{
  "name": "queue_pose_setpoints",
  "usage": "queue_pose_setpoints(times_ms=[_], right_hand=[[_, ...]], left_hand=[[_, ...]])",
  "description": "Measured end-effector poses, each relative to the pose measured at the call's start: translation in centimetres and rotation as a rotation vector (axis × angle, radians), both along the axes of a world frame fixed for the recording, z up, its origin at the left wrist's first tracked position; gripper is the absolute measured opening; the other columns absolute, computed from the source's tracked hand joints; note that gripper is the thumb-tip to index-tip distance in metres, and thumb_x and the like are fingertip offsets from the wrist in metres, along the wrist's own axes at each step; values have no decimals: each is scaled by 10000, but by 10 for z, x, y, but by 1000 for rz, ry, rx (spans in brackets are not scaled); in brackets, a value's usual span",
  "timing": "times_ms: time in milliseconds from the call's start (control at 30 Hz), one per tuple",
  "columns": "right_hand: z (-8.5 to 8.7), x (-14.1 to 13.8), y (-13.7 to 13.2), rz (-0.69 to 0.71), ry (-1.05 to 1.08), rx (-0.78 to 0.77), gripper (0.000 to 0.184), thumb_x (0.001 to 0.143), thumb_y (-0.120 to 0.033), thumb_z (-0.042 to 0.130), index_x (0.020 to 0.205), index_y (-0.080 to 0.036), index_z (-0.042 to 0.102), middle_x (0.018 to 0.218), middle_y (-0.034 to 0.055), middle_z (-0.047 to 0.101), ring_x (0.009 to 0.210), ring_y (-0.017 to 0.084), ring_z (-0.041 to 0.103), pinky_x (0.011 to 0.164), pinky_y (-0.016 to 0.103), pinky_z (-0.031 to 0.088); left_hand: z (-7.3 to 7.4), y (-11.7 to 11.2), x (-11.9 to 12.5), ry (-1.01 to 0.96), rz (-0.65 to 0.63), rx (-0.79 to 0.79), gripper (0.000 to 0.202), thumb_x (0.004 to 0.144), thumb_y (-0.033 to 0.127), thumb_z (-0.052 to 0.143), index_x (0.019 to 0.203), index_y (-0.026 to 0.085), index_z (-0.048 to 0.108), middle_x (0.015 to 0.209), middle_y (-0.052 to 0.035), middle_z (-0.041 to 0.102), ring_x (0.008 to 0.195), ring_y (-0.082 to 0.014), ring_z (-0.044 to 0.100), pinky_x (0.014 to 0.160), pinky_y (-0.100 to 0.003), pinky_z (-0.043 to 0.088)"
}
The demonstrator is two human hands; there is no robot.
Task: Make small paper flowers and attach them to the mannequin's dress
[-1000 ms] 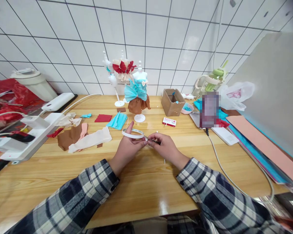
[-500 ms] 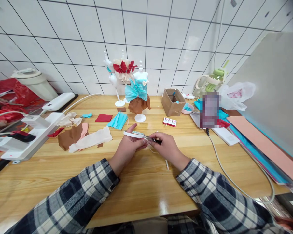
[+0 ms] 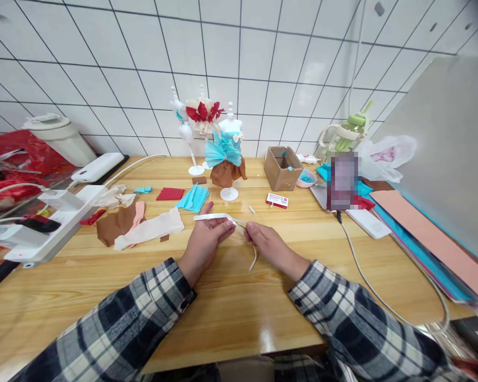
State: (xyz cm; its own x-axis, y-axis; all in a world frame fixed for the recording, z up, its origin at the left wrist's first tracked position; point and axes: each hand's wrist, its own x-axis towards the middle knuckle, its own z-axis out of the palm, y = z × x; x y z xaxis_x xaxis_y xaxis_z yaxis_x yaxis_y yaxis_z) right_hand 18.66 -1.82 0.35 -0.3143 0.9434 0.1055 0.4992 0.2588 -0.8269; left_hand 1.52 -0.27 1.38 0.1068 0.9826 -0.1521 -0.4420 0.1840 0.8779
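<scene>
My left hand (image 3: 203,241) holds a narrow white tape (image 3: 209,216) between thumb and fingers, seen almost edge-on. From it a thin pale strip runs toward my right hand (image 3: 267,241). That hand is closed, and the slim tip of a metal tool (image 3: 241,226) pokes out between its fingers; the rest of the tool is hidden. Under the right fingers a thin white strip (image 3: 254,259) dangles over the table. Beyond my hands, a small dress form (image 3: 230,127) wears a turquoise pleated top and a brown skirt.
More dress forms (image 3: 185,130) stand behind. Crepe paper pieces, including a white one (image 3: 149,229) and a turquoise one (image 3: 193,198), lie left. A cardboard box (image 3: 283,170) and a small red-and-white box (image 3: 276,200) sit beyond my right hand. A power strip (image 3: 59,223) occupies the left side.
My right hand has turned, hiding the tool's dark handle. The tape in my left hand has tipped and shifted slightly left. A pale strip now spans between the hands.
</scene>
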Motion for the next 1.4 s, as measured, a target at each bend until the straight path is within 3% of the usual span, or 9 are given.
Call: queue_pose_setpoints(times_ms=[333,967,1267,1400], right_hand=[[-5,-2,2,-10,-121,27,503,979,-511,196,817,-214,567,793,22,637,698,150,544,642,259,403],[-8,-14,-5,-116,-156,93,396,977,-490,240,826,-229,498,701,3,573,638,165,520,599,265,374],[-3,-8,-7,-63,-113,31,459,982,-501,223,1019,-246,603,994,41,686,890,188,615,781,300,438],[-3,-8,-6,-75,-110,17,482,979,-509,212,1004,-241,611,948,42,684,838,184,607,744,293,435]], left_hand=[[-3,0,-1,51,-46,9,980,665,132,758,1456,201,185,741,33,667,681,-111,646,756,-283,526],[-1,-5,8,105,-33,86,1015,647,163,772,1465,198,172,736,38,632,674,-123,613,726,-283,513],[-1,-4,2,70,16,88,1014,652,173,767,1467,223,166,745,48,640,702,-114,624,791,-308,509],[-2,-3,2,67,3,85,999,656,161,763,1466,205,180,734,44,636,678,-113,622,777,-307,516]])
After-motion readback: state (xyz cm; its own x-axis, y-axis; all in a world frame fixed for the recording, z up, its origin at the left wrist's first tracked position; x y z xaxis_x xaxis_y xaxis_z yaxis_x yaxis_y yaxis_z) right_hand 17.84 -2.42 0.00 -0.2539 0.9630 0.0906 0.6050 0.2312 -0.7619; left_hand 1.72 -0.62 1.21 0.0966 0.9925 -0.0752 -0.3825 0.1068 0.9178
